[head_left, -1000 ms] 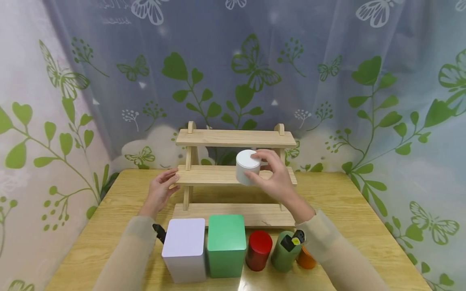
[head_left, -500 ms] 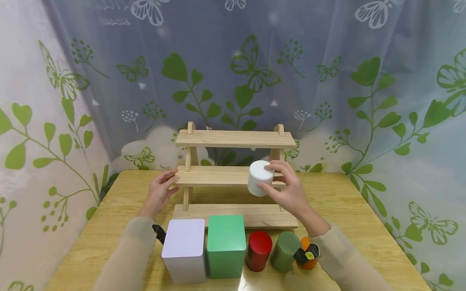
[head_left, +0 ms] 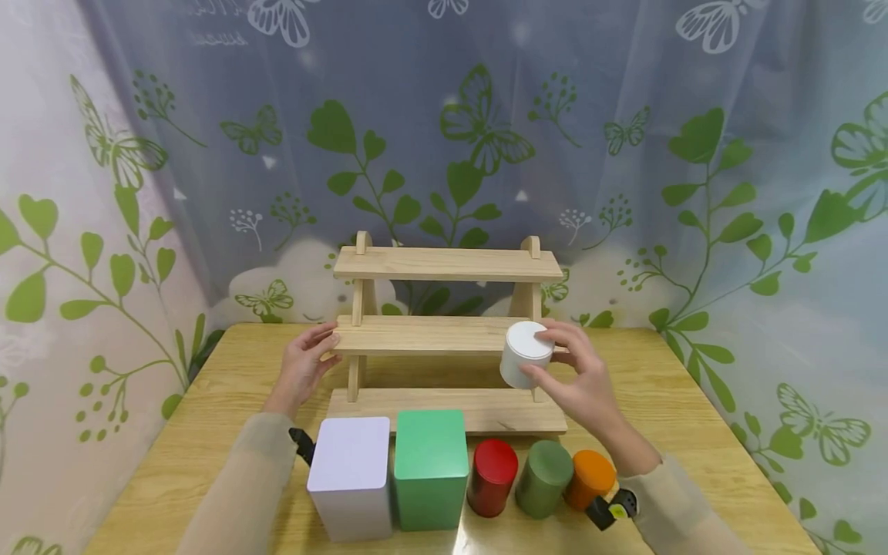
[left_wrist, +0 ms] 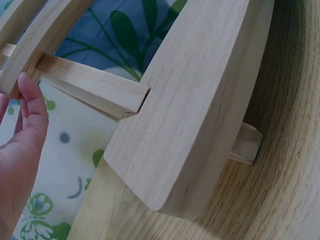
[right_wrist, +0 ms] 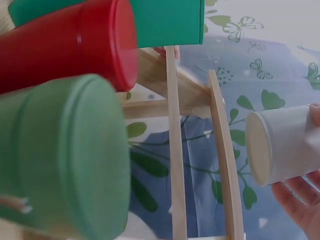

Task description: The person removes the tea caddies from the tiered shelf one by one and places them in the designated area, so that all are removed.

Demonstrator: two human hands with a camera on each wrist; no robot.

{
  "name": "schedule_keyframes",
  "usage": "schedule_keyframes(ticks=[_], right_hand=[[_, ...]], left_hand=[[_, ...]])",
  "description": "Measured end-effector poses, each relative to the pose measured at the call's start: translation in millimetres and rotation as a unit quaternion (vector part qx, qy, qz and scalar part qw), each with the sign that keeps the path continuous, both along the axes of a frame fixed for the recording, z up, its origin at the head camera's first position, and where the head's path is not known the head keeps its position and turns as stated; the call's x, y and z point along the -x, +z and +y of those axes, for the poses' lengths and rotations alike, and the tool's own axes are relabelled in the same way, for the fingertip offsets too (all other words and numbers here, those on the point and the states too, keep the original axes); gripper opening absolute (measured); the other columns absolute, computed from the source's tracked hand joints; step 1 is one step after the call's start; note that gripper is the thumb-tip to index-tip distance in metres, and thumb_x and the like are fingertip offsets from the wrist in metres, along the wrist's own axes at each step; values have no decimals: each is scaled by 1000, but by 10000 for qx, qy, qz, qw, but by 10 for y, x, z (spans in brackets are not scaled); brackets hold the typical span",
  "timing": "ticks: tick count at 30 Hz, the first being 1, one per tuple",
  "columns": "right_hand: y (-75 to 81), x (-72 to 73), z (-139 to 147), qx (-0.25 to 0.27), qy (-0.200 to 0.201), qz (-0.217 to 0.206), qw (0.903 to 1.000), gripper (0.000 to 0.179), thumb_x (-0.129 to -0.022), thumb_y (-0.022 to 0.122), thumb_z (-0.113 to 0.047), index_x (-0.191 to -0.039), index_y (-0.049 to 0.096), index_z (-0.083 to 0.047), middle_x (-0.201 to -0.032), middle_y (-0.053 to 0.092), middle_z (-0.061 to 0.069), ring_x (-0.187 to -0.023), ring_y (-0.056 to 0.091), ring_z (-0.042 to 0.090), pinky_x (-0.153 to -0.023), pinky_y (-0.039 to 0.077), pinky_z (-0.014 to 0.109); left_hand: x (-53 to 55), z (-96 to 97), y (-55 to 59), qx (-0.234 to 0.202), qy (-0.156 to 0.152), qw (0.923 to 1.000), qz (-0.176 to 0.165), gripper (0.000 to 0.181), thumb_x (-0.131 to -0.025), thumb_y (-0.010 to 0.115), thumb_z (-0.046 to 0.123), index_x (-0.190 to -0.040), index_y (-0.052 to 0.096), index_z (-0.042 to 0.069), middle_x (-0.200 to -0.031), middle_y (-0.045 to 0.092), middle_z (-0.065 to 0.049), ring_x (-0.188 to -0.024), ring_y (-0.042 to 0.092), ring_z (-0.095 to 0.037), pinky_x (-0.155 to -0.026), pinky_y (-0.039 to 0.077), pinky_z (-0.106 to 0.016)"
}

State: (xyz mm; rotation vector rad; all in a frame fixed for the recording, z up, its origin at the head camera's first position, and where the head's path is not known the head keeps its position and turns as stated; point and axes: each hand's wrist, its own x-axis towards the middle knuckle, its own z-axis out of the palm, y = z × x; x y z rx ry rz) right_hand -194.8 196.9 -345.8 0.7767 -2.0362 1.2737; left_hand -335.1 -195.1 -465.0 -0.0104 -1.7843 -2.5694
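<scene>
A small white lidded canister (head_left: 519, 362) is held by my right hand (head_left: 583, 385), thumb on the near side and fingers around the far side. It overlaps the right end of the middle tier in the head view. In the right wrist view the canister (right_wrist: 282, 145) is upheld off any surface, fingertips at its side. My left hand (head_left: 305, 364) grips the left end of the middle tier of a three-tier wooden display shelf (head_left: 416, 337). The left wrist view shows its thumb (left_wrist: 32, 92) against the board's end; the other fingers are partly hidden.
Along the table's front stand a white box (head_left: 350, 462), a green box (head_left: 432, 470), a red canister (head_left: 492, 478), a dark green canister (head_left: 544, 479) and an orange canister (head_left: 590, 478). A patterned curtain (head_left: 444, 154) hangs behind the wooden table (head_left: 222, 408).
My right hand has moved right, slightly down and nearer with the white canister, away from the shelf's middle. The orange canister shows more fully. My left hand stays on the shelf.
</scene>
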Motion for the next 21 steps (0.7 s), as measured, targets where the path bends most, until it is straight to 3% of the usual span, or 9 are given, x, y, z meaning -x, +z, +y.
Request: schedule_keyframes(ticks=[7, 21], right_hand=[[-76, -84, 146, -55, -251, -100, 9996, 44, -64, 73, 21, -104, 56, 14, -113, 51, 28, -101, 52, 16, -74, 51, 21], [-214, -226, 456, -52, -697, -224, 9973, 45, -64, 72, 23, -106, 57, 13, -114, 51, 26, -100, 52, 10, -74, 50, 17]], left_hand=[[10, -2, -1, -68, 46, 9999, -61, 41, -87, 66, 8, -125, 54, 1, -110, 53, -2, -88, 55, -12, -72, 52, -28], [7, -13, -1, -73, -16, 10000, -37, 42, -86, 67, 10, -125, 54, 2, -111, 53, -3, -88, 56, -12, -70, 52, -27]])
